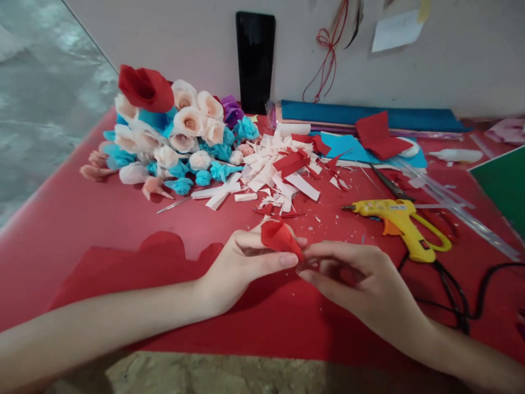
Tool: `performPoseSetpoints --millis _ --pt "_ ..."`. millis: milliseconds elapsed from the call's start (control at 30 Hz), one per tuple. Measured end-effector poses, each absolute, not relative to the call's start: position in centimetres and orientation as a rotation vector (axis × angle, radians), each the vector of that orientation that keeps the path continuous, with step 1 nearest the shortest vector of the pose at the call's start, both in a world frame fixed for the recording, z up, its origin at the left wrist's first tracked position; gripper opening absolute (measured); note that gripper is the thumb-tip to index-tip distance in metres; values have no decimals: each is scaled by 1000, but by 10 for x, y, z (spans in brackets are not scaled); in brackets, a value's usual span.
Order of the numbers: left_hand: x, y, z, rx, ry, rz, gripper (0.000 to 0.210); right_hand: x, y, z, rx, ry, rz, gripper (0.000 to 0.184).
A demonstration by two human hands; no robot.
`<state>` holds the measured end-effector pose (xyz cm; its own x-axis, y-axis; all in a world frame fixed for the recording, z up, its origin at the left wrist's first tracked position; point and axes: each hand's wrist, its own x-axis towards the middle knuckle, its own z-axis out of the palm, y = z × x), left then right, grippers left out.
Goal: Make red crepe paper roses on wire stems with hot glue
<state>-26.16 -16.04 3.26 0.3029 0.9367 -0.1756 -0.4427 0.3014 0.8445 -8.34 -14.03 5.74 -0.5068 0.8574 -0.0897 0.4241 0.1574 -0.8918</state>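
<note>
A small red crepe-paper flower (280,235), rolled into a cone, is pinched between the thumb and fingers of my left hand (241,262). Its wider, flared end points up and to the left. My right hand (348,273) is closed at the flower's narrow lower end, with thumb and forefinger drawn together there. Under my left forearm lies a flat sheet of red paper (118,268) with a scalloped edge. Beyond both hands is a heap of white and red paper scraps (279,169).
Paper flowers (180,131) in white, blue, pink and red are piled at the back left. A yellow glue gun (404,219) lies to the right with its black cord (455,290). Scissors (391,183), blue paper (348,148) and a black phone (255,60) are farther back.
</note>
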Motion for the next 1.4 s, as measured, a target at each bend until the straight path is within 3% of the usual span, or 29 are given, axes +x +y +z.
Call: performPoseSetpoints --millis 167,433,833,1267,1400 --pt "-260 -159 33 715 721 1025 7 -84 -141 60 -1196 -1983 1333 10" --pt "-262 -157 34 808 694 930 32 -85 -143 61 -1192 -1964 1289 7" --pt "-261 -158 33 917 729 988 6 -86 -142 57 -1116 -2017 1316 13" --pt "-268 -160 43 1620 838 1025 27 -80 -135 60 -891 -2094 1321 9" --pt "-268 -161 44 1732 852 1000 35 -79 -130 56 -792 -2123 1242 15"
